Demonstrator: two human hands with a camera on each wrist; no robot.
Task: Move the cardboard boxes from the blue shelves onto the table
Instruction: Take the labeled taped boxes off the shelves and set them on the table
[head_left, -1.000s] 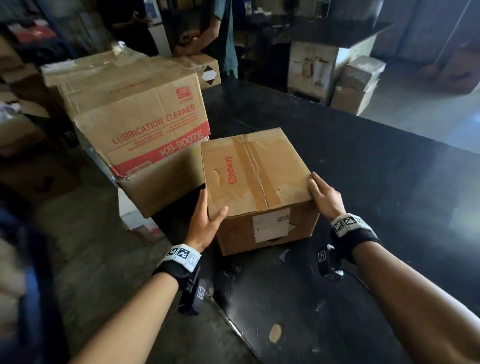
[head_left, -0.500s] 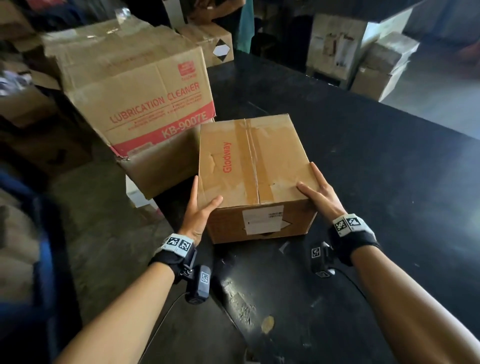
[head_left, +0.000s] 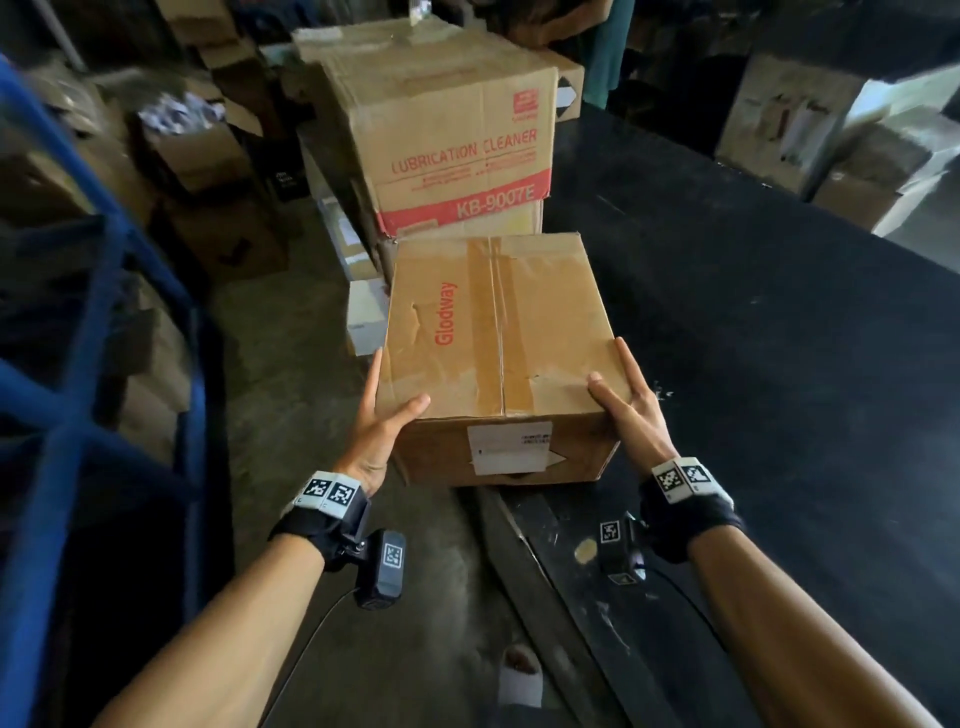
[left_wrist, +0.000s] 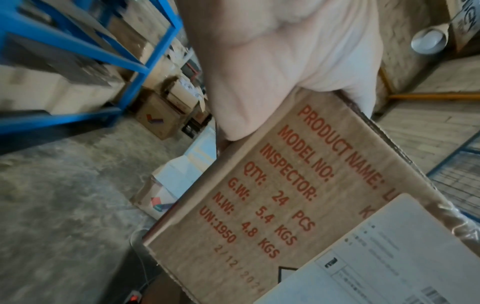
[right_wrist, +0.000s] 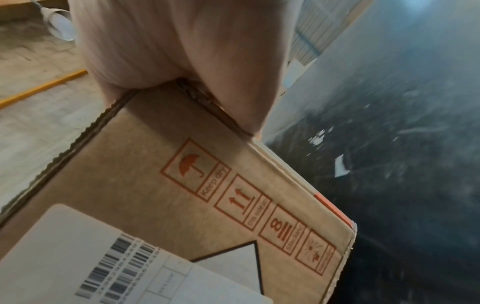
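A taped cardboard box marked "Glodway" (head_left: 493, 322) sits at the left edge of the black table (head_left: 753, 338), its left side past the edge. My left hand (head_left: 387, 415) holds its near left corner, fingers straight along the side and thumb flat on top. My right hand (head_left: 628, 400) holds the near right corner the same way. In the left wrist view my palm (left_wrist: 280, 61) presses the box's printed side (left_wrist: 285, 195). My right palm (right_wrist: 182, 51) lies over the box's corner (right_wrist: 207, 185) above the table (right_wrist: 389, 164).
A "Lubrication Cleaner" box (head_left: 457, 140) tops a stack just behind the Glodway box. The blue shelf frame (head_left: 98, 291) stands at the left, with open cartons (head_left: 208, 171) on the concrete floor. More boxes (head_left: 857, 171) stand at the far right. A person (head_left: 602, 47) stands at the table's far end.
The head view has swung left and down, so the blue shelf frame now shows. Both hands stay on the box's near corners, and the box lies closer to the stack behind it.
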